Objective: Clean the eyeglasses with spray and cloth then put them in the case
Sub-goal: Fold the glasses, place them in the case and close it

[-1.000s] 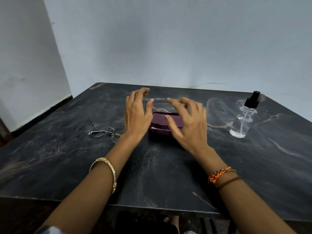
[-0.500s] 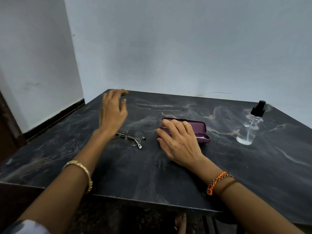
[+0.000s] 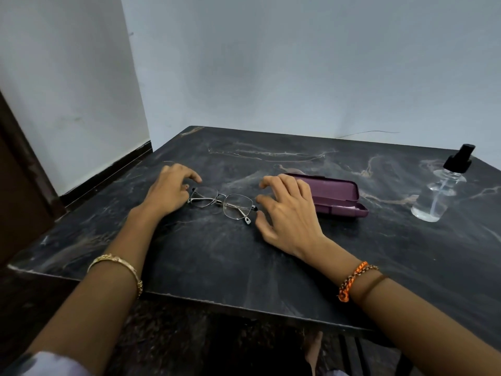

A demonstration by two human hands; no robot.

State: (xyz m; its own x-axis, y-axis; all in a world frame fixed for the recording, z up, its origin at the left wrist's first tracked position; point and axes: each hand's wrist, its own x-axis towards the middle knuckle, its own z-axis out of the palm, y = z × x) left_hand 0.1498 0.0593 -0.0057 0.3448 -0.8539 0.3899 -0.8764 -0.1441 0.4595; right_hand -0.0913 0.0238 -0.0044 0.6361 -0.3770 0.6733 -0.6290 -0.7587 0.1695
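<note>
Thin metal-framed eyeglasses (image 3: 223, 202) lie folded on the dark marble table (image 3: 217, 253). My left hand (image 3: 168, 189) hovers at their left end, fingers curled and apart, fingertips close to the frame's corner. My right hand (image 3: 287, 213) is spread at their right end, fingers near the frame but not gripping it. Just behind the right hand lies the purple glasses case (image 3: 334, 195), lid nearly down with a pale strip showing at its gap. A clear spray bottle (image 3: 440, 188) with a black nozzle stands upright at the far right. No cloth is visible.
The table sits in a corner, with white walls at its left and far sides. A dark wooden door frame (image 3: 21, 185) stands at the left. The table's front edge (image 3: 217, 299) is near me, and a bare foot (image 3: 314, 348) shows below it.
My left hand came down from above the table to the glasses' left end. My right hand left the case and moved left to the glasses' right end. The camera view shifted left.
</note>
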